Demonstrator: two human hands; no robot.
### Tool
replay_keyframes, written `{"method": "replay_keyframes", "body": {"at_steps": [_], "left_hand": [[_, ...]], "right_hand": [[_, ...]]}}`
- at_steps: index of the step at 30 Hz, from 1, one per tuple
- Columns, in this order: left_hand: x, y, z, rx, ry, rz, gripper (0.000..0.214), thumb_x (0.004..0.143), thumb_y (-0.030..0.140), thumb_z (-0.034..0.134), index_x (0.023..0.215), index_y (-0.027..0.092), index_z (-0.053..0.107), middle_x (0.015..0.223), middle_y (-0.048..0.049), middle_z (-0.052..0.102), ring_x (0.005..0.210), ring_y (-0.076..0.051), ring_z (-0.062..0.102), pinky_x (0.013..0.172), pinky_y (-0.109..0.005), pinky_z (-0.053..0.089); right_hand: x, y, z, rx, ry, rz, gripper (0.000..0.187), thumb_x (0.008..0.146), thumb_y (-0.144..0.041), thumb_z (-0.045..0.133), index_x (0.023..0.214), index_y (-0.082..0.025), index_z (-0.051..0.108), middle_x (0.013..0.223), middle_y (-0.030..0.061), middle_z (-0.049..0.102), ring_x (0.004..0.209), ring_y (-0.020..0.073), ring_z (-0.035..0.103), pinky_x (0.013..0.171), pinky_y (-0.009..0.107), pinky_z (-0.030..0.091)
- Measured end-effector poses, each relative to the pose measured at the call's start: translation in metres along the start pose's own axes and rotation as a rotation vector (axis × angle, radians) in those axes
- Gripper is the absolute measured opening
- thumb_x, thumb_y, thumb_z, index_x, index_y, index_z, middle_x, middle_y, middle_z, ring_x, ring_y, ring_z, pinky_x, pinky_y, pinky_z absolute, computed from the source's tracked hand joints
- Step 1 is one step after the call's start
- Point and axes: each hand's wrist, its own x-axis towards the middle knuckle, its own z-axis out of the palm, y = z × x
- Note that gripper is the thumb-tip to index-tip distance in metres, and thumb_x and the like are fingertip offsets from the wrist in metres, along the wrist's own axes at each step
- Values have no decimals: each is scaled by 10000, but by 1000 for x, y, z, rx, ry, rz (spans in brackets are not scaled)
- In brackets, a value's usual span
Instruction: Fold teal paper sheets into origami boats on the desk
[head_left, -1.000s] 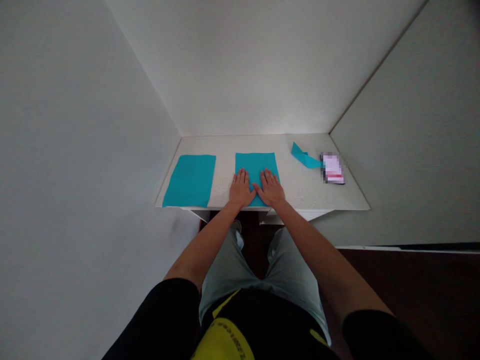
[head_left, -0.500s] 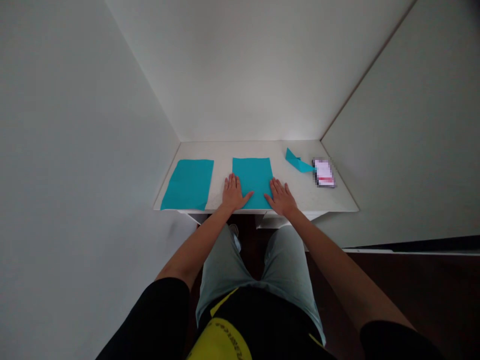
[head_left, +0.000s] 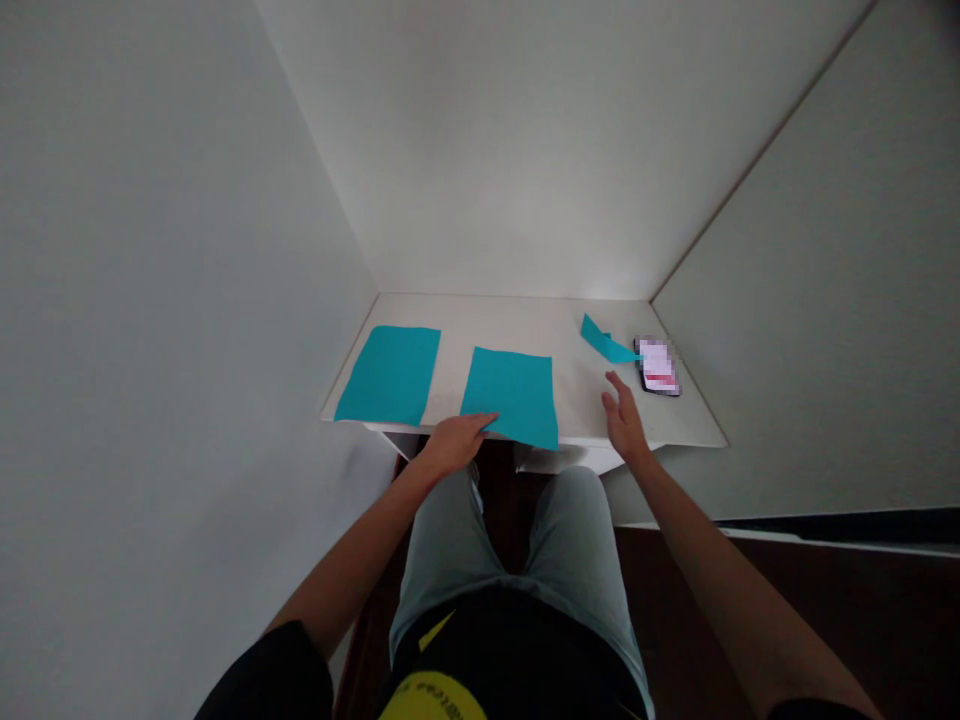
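Note:
A blue sheet of paper [head_left: 514, 390] lies at the middle of the white table, its near edge sticking out past the table's front. My left hand [head_left: 459, 440] pinches its near left corner between thumb and fingers. To the right of the sheet, my right hand [head_left: 624, 420] is raised with fingers apart and holds nothing. Beyond that hand sits a folded blue paper boat [head_left: 606, 345], its tip at the phone's left edge.
A second blue sheet [head_left: 390, 375] lies flat at the left of the white table [head_left: 450, 312]. A phone [head_left: 658, 367] with a blurred screen rests at the right end. Walls enclose the table at the back and both sides.
Both hands have left their flat position on the middle sheet. My left hand now grips its near left corner, and the sheet has shifted towards me. My right hand has moved right and up.

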Motion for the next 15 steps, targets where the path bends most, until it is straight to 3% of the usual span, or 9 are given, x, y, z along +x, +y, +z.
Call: {"method": "replay_keyframes", "body": {"at_steps": [2, 5, 8, 11, 15], "left_hand": [[-8, -13, -36, -266, 106, -64, 424, 1105, 379, 507, 1440, 266, 743, 1461, -59, 752, 1370, -295, 703, 1215, -457, 521], [-21, -38, -84, -707, 406, -306, 429, 1029, 550, 647, 1218, 207, 821, 1178, -74, 848, 1220, -330, 757, 1127, -485, 589], [-34, -59, -113, -1168, 735, -551, 336, 999, 431, 726, 1221, 188, 792, 1208, -111, 829, 1207, -309, 762, 1069, -496, 637], [-46, -70, -121, -1468, 934, -680, 282, 1025, 278, 686, 1281, 182, 753, 1309, -130, 790, 1224, -286, 755, 1020, -512, 674], [-61, -73, -105, -1609, 1103, -776, 363, 1063, 280, 639, 1422, 250, 680, 1411, -108, 737, 1222, -267, 747, 946, -505, 711]], "right_hand": [[-2, 8, -6, 26, 56, 47, 795, 1037, -799, 448, 1580, -233, 579, 1648, 177, 571, 1573, 341, 491, 1337, 617, 334], [-2, 14, -7, 58, 74, 104, 763, 1040, -779, 467, 1571, -243, 582, 1634, 177, 588, 1553, 343, 518, 1314, 625, 366], [-2, 15, -6, 54, 47, 99, 724, 1044, -756, 478, 1563, -263, 585, 1625, 164, 602, 1540, 338, 537, 1298, 619, 392], [-3, 15, -7, 32, 20, 71, 702, 1039, -747, 491, 1538, -267, 607, 1610, 159, 617, 1524, 340, 554, 1280, 610, 427], [-4, 12, -9, 10, 19, 59, 688, 1038, -742, 489, 1506, -258, 631, 1571, 167, 646, 1486, 343, 589, 1254, 611, 460]]}}
